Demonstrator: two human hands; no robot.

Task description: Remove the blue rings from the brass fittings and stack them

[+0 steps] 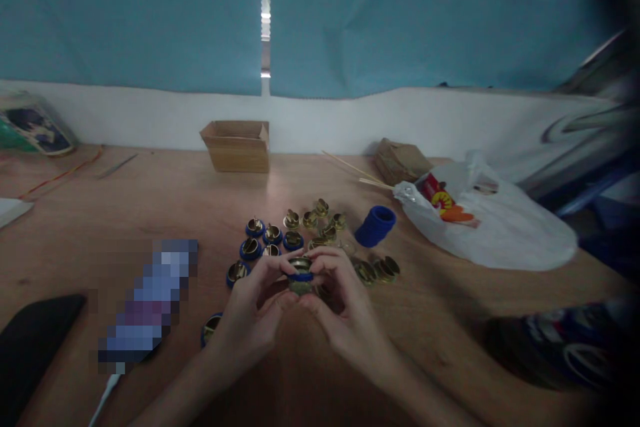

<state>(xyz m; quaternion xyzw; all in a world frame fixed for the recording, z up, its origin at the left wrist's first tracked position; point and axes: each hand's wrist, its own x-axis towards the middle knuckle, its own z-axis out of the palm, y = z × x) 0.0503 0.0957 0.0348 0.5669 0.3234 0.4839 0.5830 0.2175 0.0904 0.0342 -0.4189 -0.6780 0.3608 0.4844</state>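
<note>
Between my left hand (pixel 263 303) and my right hand (pixel 340 300) is a small round brass-coloured metal piece with a blue ring (pixel 301 276) around it. Fingertips and thumbs of both hands pinch it from either side. Beyond my left hand lie several similar metal pieces with blue rings (pixel 250 249), and one more (pixel 212 329) is partly hidden by my left wrist. Past my right hand are several bare brass-coloured pieces (pixel 367 272) without rings. A short stack of blue rings (pixel 376 225) leans to the right of them.
At the back stands an open cardboard box (pixel 240 153). A brown packet (pixel 401 160) and a white plastic bag (pixel 505 227) with wrappers lie to the right. A dark bottle (pixel 565 347) lies at near right. A phone (pixel 150 303) with a cable and a black object (pixel 37 347) occupy the left.
</note>
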